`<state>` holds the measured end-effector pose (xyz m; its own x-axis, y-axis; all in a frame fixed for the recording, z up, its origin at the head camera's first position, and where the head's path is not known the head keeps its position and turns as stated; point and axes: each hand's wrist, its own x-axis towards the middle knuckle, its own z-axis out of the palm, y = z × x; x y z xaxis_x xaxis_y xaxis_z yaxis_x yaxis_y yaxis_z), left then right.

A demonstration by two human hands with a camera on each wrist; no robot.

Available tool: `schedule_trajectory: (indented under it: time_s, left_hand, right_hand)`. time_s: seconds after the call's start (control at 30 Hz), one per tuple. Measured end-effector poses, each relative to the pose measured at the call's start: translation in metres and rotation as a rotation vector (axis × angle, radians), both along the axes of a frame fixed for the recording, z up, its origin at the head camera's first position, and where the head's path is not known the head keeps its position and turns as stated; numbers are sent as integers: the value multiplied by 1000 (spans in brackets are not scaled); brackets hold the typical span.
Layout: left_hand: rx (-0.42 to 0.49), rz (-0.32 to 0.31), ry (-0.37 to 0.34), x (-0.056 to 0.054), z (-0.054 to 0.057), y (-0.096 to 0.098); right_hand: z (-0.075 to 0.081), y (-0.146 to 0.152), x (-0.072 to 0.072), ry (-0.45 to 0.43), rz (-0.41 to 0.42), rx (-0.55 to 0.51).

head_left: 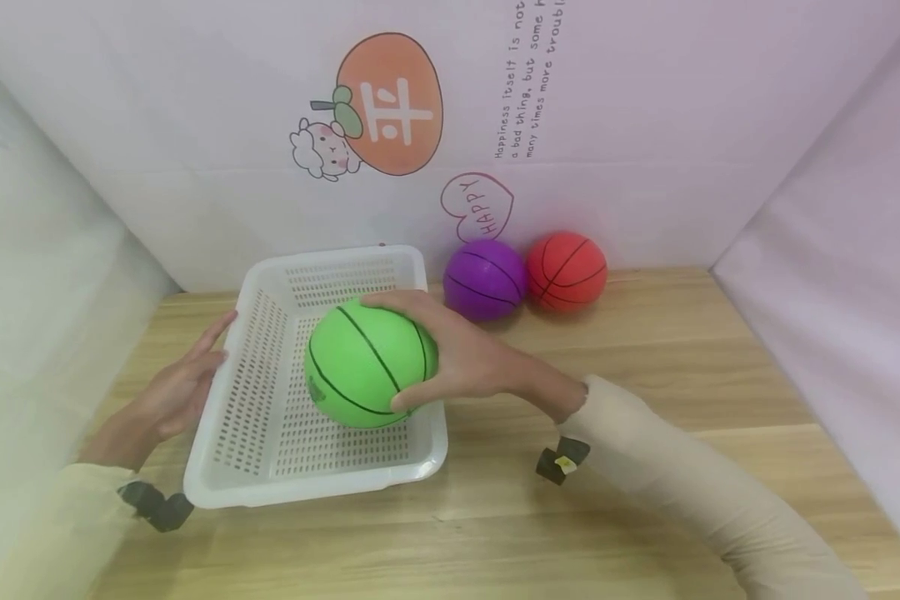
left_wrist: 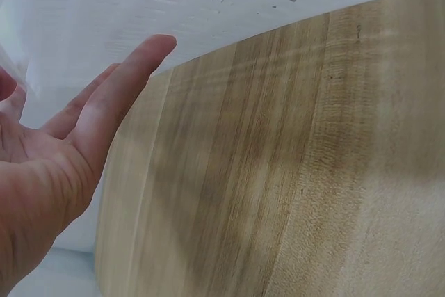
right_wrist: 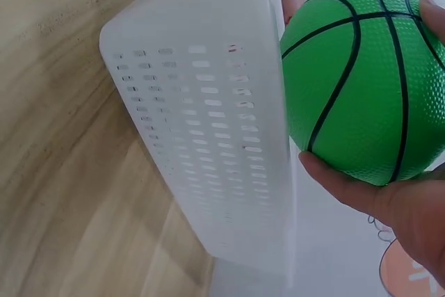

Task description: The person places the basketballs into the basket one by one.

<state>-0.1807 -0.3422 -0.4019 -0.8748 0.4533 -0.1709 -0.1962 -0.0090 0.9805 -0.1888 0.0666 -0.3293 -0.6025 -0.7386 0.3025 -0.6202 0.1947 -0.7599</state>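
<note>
My right hand [head_left: 461, 350] grips a green basketball [head_left: 363, 367], thumb on the near side and fingers over the far side. The ball is above the right part of a white perforated plastic basket [head_left: 315, 485]. In the right wrist view the ball [right_wrist: 354, 81] shows past the rim of the basket [right_wrist: 201, 116], with fingertips spread on its surface. At the basket's left side is my left hand [head_left: 176, 392], its fingers straight against the outer wall just under the rim. The left wrist view has these extended fingers [left_wrist: 115, 99] along the basket's outside [left_wrist: 229, 5].
A purple basketball [head_left: 484, 281] and a red basketball [head_left: 567, 272] sit side by side right of the basket, by the back wall. White printed cloth [head_left: 645, 108] encloses the wooden table [head_left: 570, 533] at the back and sides.
</note>
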Motion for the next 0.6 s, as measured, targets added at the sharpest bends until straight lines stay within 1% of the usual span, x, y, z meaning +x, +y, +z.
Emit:
schedule_trajectory:
  time_s: [0.13,0.23,0.37,0.47,0.6]
  left_hand:
    - [-8,-6,8,0,0,-1]
    - [5,-21,14,0,-1,-2]
    - [32,-32,12,-1,-2,-2]
    - [16,-22,9,-2,-2,-2]
    - [-4,-12,8,-2,-2,-3]
  right_hand:
    - [0,-5,-1,62,38,14]
    - [-1,-9,-2,68,44,36]
    - [-1,-13,0,70,22,91]
    - [-1,-15,1,86,3,142]
    - [-1,-17,2,135,-13,210]
